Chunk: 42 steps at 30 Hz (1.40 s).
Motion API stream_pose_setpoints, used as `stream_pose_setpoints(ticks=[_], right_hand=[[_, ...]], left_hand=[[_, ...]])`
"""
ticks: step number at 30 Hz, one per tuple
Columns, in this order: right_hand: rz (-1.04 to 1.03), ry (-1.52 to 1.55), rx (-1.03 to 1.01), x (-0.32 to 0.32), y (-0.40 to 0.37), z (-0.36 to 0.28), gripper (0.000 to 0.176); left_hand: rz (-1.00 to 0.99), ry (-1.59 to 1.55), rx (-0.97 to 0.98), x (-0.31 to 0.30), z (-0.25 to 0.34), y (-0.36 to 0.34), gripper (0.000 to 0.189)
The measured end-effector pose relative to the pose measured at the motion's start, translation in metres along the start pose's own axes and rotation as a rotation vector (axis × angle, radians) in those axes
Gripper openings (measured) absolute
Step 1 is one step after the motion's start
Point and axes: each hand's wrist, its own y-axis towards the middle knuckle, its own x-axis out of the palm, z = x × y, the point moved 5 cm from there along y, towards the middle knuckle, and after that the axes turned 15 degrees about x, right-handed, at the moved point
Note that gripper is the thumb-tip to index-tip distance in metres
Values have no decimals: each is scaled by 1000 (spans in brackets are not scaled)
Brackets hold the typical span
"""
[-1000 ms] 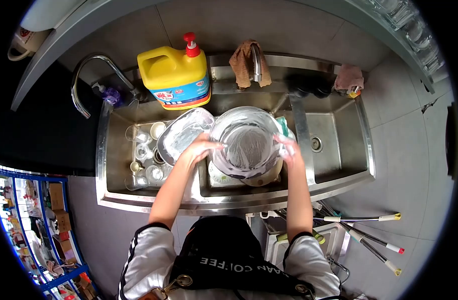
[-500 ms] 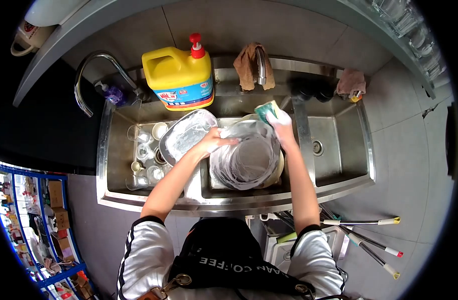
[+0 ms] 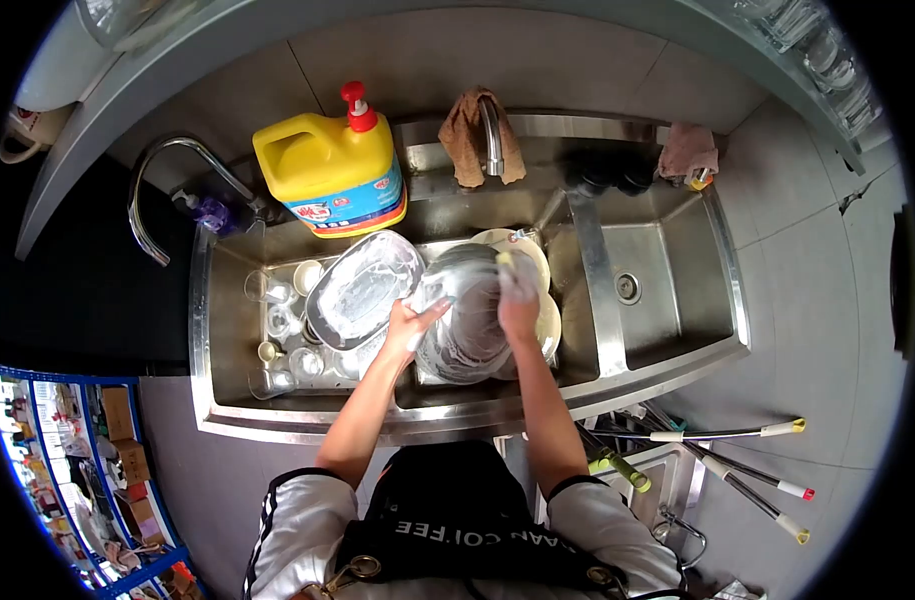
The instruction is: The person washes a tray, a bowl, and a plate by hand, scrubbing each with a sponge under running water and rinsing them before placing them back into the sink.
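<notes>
Steel sink [image 3: 599, 285] is spanning mid-frame — left hand [image 3: 409, 322] gripping soapy bowl [image 3: 462, 340], long axis running top-to-bottom — right hand [image 3: 518, 312] blurring, grip unclear.

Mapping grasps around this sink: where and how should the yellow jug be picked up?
By its handle, likely from above and left: the yellow jug stands upright, and the handle loops over its top, left of the red pump.

The steel sink [image 3: 602, 300] held glasses [image 3: 305, 365] and small cups [image 3: 307, 276] in its left basin [image 3: 227, 330] — pale plates [image 3: 547, 325] lay in the middle one. A yellow jug [image 3: 332, 180] stood along the rear ledge [image 3: 424, 157].
</notes>
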Motion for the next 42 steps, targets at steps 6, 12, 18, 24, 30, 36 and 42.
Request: stream_pose_setpoints(ticks=[6, 12, 18, 24, 30, 36, 42], right_hand=[[-8, 224, 129, -16, -21, -57, 22], [-112, -3, 244, 23, -43, 38, 28], [-5, 268, 284, -15, -58, -8, 27], [-232, 1220, 1367, 26, -77, 49, 34], [-785, 1597, 1335, 87, -106, 96, 34], [-508, 1202, 668, 56, -40, 40, 32], [-1106, 1847, 1042, 33, -30, -37, 35]], left_hand=[[142, 71, 9, 2, -8, 0, 15], [220, 14, 8, -5, -10, -16, 19], [316, -73, 6, -11, -16, -9, 14], [145, 177, 52, 4, -6, -26, 16], [-511, 891, 627, 45, 63, -46, 17], [-839, 1318, 1003, 23, 82, -70, 19], [-779, 1647, 962, -55, 74, -69, 8]])
